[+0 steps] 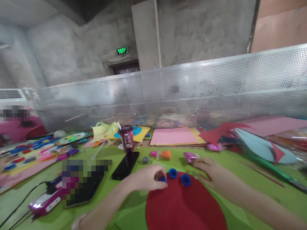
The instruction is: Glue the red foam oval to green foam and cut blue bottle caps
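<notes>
My left hand [149, 177] pinches a blue bottle cap [163, 180] at the upper left edge of a red paper circle [184, 207]. Two more blue caps, one at the top edge [173, 173] and another to its right [185, 180], lie hollow side up on the circle. To the right, my right hand [208, 169] has its fingers stretched out, the tips at a small pink packet [190, 157]; whether they touch it I cannot tell. Beyond the circle lie a grey cap [145, 160], a pink dotted cap [153, 153] and an orange piece [166, 155].
A black phone [126, 165] and a purple drink cup [126, 138] stand left of centre. A power strip [45, 201] with cables lies at left. Pink paper sheets [172, 136] are at the back; a green-handled knife [275, 169] lies at right. A person [21, 127] sits far left.
</notes>
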Demonstrator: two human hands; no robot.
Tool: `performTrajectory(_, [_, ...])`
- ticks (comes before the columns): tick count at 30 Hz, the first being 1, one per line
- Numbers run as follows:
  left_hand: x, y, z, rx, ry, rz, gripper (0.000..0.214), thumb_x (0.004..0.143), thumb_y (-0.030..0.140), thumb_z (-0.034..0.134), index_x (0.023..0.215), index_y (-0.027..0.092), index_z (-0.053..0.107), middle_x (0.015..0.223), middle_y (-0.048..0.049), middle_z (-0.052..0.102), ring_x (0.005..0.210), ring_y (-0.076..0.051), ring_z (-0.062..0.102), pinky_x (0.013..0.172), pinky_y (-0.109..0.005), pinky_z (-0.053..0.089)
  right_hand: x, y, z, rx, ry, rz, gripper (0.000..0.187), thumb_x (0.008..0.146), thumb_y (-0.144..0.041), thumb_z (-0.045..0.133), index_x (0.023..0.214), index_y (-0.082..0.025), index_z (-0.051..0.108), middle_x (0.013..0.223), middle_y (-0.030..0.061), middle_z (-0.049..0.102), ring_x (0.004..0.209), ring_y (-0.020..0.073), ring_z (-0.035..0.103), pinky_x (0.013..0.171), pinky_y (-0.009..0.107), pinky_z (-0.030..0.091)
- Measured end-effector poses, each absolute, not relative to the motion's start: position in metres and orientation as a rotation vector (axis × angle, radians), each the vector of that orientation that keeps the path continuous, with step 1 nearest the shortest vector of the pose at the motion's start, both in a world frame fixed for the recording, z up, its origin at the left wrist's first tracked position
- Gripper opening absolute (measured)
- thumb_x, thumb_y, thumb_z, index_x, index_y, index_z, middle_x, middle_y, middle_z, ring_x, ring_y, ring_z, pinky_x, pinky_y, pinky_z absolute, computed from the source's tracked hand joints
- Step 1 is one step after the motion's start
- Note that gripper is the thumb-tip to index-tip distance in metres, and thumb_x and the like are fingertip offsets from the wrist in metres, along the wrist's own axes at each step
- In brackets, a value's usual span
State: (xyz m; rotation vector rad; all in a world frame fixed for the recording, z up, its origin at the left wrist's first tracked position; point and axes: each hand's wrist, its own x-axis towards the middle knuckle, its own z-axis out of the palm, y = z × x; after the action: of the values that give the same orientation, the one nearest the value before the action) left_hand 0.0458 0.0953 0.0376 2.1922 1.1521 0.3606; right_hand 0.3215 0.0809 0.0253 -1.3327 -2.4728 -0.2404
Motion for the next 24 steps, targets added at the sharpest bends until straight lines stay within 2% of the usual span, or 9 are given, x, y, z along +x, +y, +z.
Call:
performTrajectory(1, [0.045,0.097,0.037,2.179,1.151,0.326,0.026,0.069,0.036,0.062,0.089,0.019,0.06,0.076,-0.0007,0.057,0.068,-0.016,0.052,0.061,-0.026,0.04,0.311,0.079,0.023,-1.269,-2.516,-0.227,0.026,0.081,-0.022,0.052,0.103,-0.024,0.064,0.112,0.011,0.06,0.107,0.0277,0.054,0.086,0.043,0.047])
performTrajectory(3, [0.042,0.1,0.037,2.146,1.136,0.257,0.027,0.069,0.038,0.063,0.088,0.018,0.06,0.074,-0.0008,0.059,0.067,-0.016,0.054,0.061,-0.025,0.041,0.296,0.076,0.018,-1.195,-2.561,-0.215,0.027,0.079,-0.019,0.055,0.105,-0.025,0.063,0.116,0.0106,0.057,0.113,0.0286,0.05,0.091,0.046,0.044])
performTrajectory(6, [0.04,0.098,0.042,2.068,1.075,0.115,0.025,0.071,0.04,0.061,0.085,0.019,0.059,0.076,-0.0017,0.063,0.065,-0.015,0.057,0.058,-0.023,0.042,0.29,0.075,0.016,-1.155,-2.58,-0.207,0.016,0.082,-0.015,0.052,0.09,-0.02,0.065,0.108,0.0104,0.06,0.104,0.0248,0.056,0.088,0.04,0.047])
performTrajectory(10, [0.044,0.085,0.05,1.974,0.998,-0.041,0.024,0.071,0.041,0.062,0.078,0.019,0.057,0.072,-0.0013,0.062,0.057,-0.013,0.057,0.052,-0.022,0.042,0.303,0.082,0.02,-1.169,-2.563,-0.238,0.019,0.084,-0.012,0.048,0.082,-0.019,0.065,0.103,0.0078,0.063,0.099,0.0186,0.059,0.088,0.029,0.048])
performTrajectory(12, [0.047,0.079,0.052,1.939,0.994,-0.093,0.023,0.071,0.04,0.062,0.076,0.019,0.054,0.069,-0.0006,0.06,0.054,-0.013,0.056,0.05,-0.022,0.042,0.308,0.085,0.02,-1.226,-2.525,-0.299,0.023,0.08,-0.008,0.047,0.09,-0.017,0.066,0.11,0.0112,0.062,0.105,0.0246,0.057,0.089,0.035,0.049])
performTrajectory(14, [0.048,0.077,0.053,1.947,1.019,-0.107,0.022,0.073,0.04,0.059,0.074,0.019,0.053,0.065,0.0003,0.058,0.053,-0.012,0.055,0.049,-0.022,0.041,0.308,0.082,0.019,-1.268,-2.488,-0.361,0.035,0.078,-0.007,0.045,0.107,-0.015,0.063,0.12,0.0143,0.058,0.112,0.0307,0.052,0.09,0.045,0.047])
performTrajectory(16, [0.048,0.078,0.052,1.979,1.032,-0.09,0.021,0.076,0.04,0.056,0.074,0.019,0.053,0.063,0.0007,0.057,0.053,-0.012,0.055,0.049,-0.022,0.041,0.301,0.071,0.015,-1.262,-2.468,-0.419,0.043,0.081,-0.012,0.042,0.122,-0.011,0.053,0.127,0.0151,0.053,0.117,0.0311,0.048,0.092,0.048,0.046])
performTrajectory(20, [0.046,0.084,0.05,1.93,0.975,-0.041,0.022,0.077,0.039,0.056,0.089,0.021,0.053,0.068,0.0023,0.056,0.052,-0.012,0.055,0.052,-0.022,0.042,0.283,0.038,0.005,-1.2,-2.465,-0.524,0.046,0.086,-0.028,0.039,0.125,-0.007,0.051,0.123,0.0164,0.056,0.108,0.03,0.056,0.084,0.043,0.052])
performTrajectory(24, [0.047,0.081,0.056,1.955,0.965,-0.044,0.034,0.079,0.039,0.054,0.11,0.026,0.052,0.076,0.0021,0.056,0.053,-0.012,0.057,0.055,-0.023,0.043,0.275,0.021,-0.003,-1.186,-2.501,-0.392,0.052,0.08,-0.039,0.051,0.122,-0.01,0.055,0.119,0.0177,0.058,0.104,0.0343,0.058,0.079,0.044,0.054])
